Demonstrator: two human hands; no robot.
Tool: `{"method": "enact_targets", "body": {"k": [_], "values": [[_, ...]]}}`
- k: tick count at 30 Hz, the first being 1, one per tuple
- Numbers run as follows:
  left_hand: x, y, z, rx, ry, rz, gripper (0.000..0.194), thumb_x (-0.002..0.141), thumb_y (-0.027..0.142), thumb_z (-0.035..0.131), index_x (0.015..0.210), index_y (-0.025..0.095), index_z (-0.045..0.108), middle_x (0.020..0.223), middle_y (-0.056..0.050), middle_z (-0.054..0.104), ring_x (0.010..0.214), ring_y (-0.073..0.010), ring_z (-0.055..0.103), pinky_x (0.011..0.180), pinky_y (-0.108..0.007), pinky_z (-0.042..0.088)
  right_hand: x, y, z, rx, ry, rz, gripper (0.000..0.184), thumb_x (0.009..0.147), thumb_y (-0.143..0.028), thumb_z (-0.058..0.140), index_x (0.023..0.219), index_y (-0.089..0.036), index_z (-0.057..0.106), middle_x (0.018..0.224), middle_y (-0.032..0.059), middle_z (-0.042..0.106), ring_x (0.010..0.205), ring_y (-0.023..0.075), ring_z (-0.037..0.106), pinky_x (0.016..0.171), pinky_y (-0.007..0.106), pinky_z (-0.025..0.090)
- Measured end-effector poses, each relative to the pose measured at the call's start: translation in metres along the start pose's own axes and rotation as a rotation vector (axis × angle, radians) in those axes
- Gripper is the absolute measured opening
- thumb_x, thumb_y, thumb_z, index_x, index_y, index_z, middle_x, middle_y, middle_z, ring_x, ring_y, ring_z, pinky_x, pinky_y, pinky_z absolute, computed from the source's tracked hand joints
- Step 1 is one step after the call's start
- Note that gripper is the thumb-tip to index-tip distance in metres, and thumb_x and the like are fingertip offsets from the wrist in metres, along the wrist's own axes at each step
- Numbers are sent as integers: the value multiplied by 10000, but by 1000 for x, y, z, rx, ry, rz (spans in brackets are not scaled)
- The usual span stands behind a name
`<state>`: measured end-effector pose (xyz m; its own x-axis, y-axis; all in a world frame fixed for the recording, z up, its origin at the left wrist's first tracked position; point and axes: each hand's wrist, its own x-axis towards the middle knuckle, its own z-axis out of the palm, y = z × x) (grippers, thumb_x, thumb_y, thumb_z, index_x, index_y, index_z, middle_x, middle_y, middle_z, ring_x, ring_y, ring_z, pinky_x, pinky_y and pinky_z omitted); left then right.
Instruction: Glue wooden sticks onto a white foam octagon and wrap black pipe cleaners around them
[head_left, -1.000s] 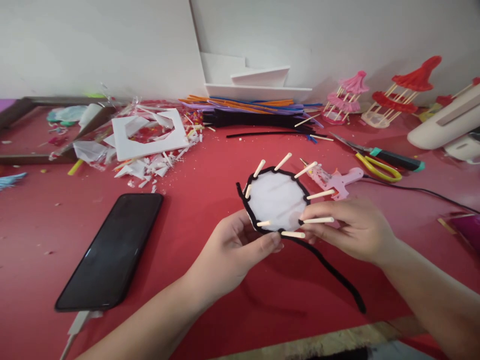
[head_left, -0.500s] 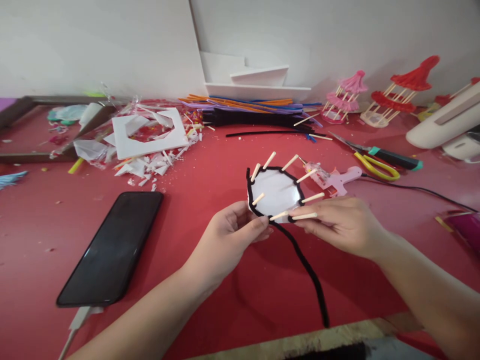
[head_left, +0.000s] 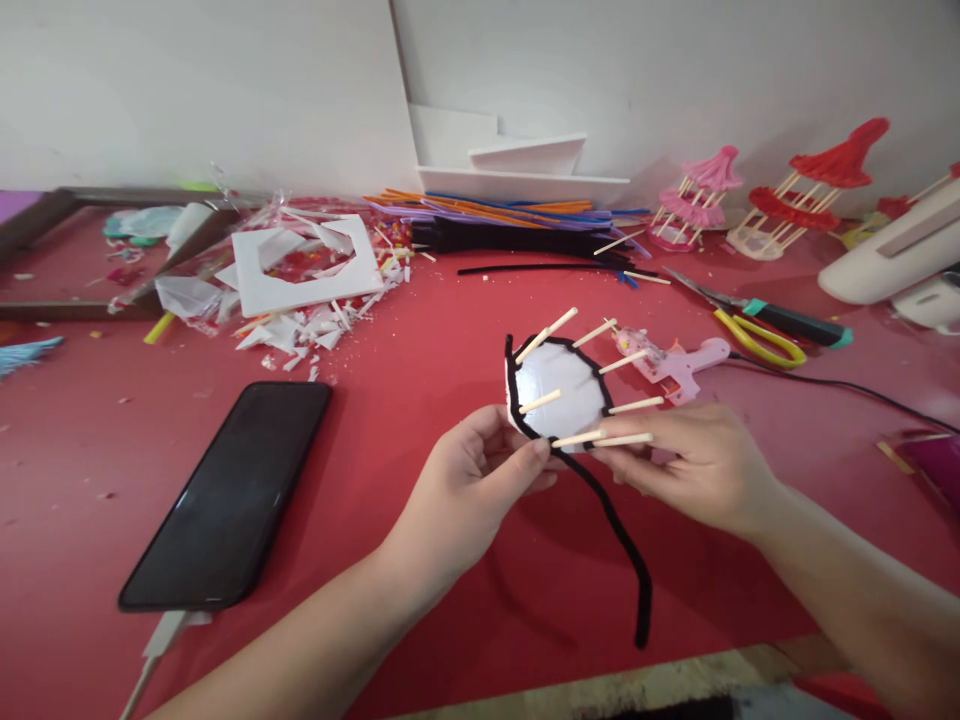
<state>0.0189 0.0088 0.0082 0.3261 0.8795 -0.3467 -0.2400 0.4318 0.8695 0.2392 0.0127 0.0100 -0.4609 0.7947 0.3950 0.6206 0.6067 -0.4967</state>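
Note:
Between my hands is a white foam board disc (head_left: 562, 385) with several short wooden sticks (head_left: 541, 401) standing out around its rim. A black pipe cleaner (head_left: 611, 515) runs along the rim past the sticks, and its loose end hangs toward the table's front. My left hand (head_left: 480, 465) pinches the disc's near left edge, thumb on the pipe cleaner by a stick. My right hand (head_left: 686, 465) grips the near right edge, close to two sticks. The fingers beneath the disc are partly hidden. The disc is tilted, with its face toward the right.
A black phone (head_left: 225, 495) lies at left. Behind are foam scraps (head_left: 300, 335), a cut-out foam frame (head_left: 247, 280) and a pipe cleaner bundle (head_left: 487, 237). A pink glue gun (head_left: 686, 365), yellow-handled scissors (head_left: 765, 340) and pink and red carousel-like models (head_left: 817, 195) stand or lie at right.
The disc has tipped so its sticks lean more to the right. Both hands still hold it, and the pipe cleaner's loose end has swung slightly left. The whole view has shifted a little.

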Motion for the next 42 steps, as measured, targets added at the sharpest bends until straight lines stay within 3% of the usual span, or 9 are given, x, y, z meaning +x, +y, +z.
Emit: {"method": "enact_targets", "body": {"k": [12, 22, 29, 35, 42], "values": [[3, -5, 2, -84, 15, 56, 93, 857, 185, 697, 943, 153, 681, 878, -8, 685, 840, -107, 663, 779, -209, 593, 2, -3, 3, 92, 65, 124, 96, 894, -230, 641, 912, -209, 733, 627, -37, 724, 444, 67, 623, 461, 158, 479], [3, -5, 3, -144, -19, 12, 124, 866, 187, 696, 990, 178, 688, 937, -9, 733, 835, -103, 702, 782, -206, 590, 3, -8, 10, 452, 93, 361, 97, 889, -262, 640, 885, -188, 701, 586, -30, 688, 430, 80, 623, 443, 145, 535], [2, -5, 2, -160, -55, -24, 159, 852, 218, 724, 1003, 193, 679, 901, -3, 755, 807, -108, 726, 754, -193, 591, -1, -12, 10, 390, 139, 320, 69, 893, -216, 624, 911, -189, 684, 570, -47, 650, 437, 60, 602, 444, 119, 518], [3, -4, 3, -173, -1, -1, 120, 850, 188, 714, 966, 176, 684, 827, 6, 725, 748, -98, 707, 742, -205, 599, 0, -8, 11, 413, 138, 340, 119, 900, -251, 625, 944, -179, 710, 594, -26, 673, 453, 75, 613, 462, 155, 535], [3, -2, 4, -234, 57, 40, 136, 831, 172, 727, 962, 174, 693, 878, 7, 698, 723, -85, 677, 747, -234, 615, -1, -4, 15, 375, 243, 300, 222, 906, -209, 625, 1109, -268, 693, 836, -11, 753, 677, 95, 715, 670, 185, 603]]}}
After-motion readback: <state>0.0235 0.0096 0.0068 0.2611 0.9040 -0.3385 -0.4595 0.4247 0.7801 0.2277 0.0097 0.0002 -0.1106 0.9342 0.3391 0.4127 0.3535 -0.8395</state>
